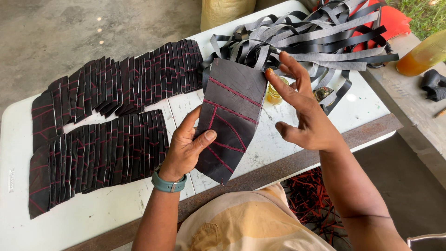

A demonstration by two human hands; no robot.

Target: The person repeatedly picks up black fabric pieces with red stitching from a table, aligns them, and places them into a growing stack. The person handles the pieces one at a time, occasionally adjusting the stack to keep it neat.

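- The left hand (188,146) grips a dark leather piece (232,116) by its lower left edge, thumb pressed across the face, holding it up above the white table (93,214).
- The right hand (304,109) is spread wide and holds nothing; an orange-yellow smear sits on the tip of its forefinger (269,73), which touches the upper right corner of the piece.
- The piece already carries red stitched lines branching like leaf veins.
- A small glass jar (274,95) of amber liquid stands on the table just behind the piece, between it and the right hand.
- Two overlapping rows of similar stitched pieces (107,125) lie to the left, so many seem finished to this stage; judging by the smear, the held one is only starting to be coated along its edge.
- A heap of grey and black strips (320,37) lies at the table's far end, apparently unused so far.
- A bottle of amber liquid (423,56) rests on the bench to the right.
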